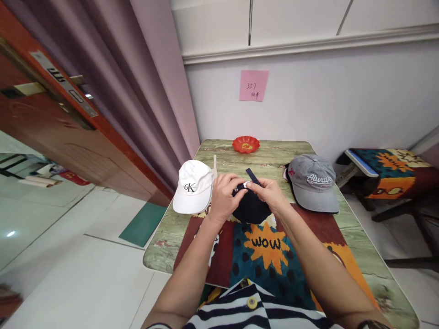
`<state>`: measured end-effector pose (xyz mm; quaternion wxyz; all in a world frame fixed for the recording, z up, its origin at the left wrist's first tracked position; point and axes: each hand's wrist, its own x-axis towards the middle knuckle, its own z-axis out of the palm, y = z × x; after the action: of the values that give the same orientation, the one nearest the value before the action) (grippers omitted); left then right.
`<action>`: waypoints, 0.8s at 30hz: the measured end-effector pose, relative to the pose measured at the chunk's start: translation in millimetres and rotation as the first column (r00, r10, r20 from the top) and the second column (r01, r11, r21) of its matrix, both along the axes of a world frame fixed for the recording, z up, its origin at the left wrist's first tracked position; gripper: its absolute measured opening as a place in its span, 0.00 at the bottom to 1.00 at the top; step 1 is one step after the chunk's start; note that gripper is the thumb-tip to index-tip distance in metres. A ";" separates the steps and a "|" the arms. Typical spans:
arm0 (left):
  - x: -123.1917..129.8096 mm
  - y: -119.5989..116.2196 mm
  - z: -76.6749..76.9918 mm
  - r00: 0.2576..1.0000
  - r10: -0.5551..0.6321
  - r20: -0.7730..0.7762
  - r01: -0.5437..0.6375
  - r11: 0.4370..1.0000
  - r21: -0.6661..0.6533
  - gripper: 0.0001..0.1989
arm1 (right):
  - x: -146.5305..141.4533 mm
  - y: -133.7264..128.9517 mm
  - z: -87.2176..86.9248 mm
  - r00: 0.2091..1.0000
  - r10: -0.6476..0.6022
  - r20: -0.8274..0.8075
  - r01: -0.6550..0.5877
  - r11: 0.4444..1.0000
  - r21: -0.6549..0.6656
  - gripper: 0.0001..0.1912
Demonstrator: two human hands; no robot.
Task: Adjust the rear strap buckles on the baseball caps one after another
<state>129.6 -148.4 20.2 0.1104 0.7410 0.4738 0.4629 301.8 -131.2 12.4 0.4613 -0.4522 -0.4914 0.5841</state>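
Both my hands are at the back strap of a dark navy cap (252,208) in the middle of the table. My left hand (226,189) is closed on the strap's left side. With fingers pinched, my right hand (269,192) grips the strap by its small metal buckle (242,186). The strap's loose end (253,176) sticks up past my right fingers. Left of my hands lies a white cap (194,185) with "CK" on its front, its pale strap pointing up. Over on the right sits a grey cap (313,183) with "Always" lettering.
A red scalloped dish (246,145) stands at the table's far edge. A colourful mat with "WOW" (265,246) lies on the wood-patterned table (161,246). Beyond are a wall with a pink note (254,85), a curtain, a door and a bench at right.
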 end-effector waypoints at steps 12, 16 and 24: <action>-5.0 -5.9 -5.7 0.996 -0.045 0.079 0.047 0.999 -0.017 0.09 | -11.0 -2.9 7.1 0.980 -0.051 0.192 0.012 0.980 0.197 0.22; -10.0 -6.1 -7.0 0.976 -0.011 0.218 0.027 0.997 -0.070 0.06 | 3.6 -5.4 12.0 0.967 -0.144 0.208 0.086 0.960 0.266 0.25; -10.3 1.0 -14.4 0.921 -0.033 0.387 0.091 0.987 -0.132 0.07 | 17.5 -15.2 16.7 0.885 -0.172 0.433 0.027 0.946 0.322 0.18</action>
<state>119.3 -147.4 5.8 0.2703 0.6404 0.4521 0.5589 319.3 -146.4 29.0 0.4274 -0.5240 -0.6462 0.3537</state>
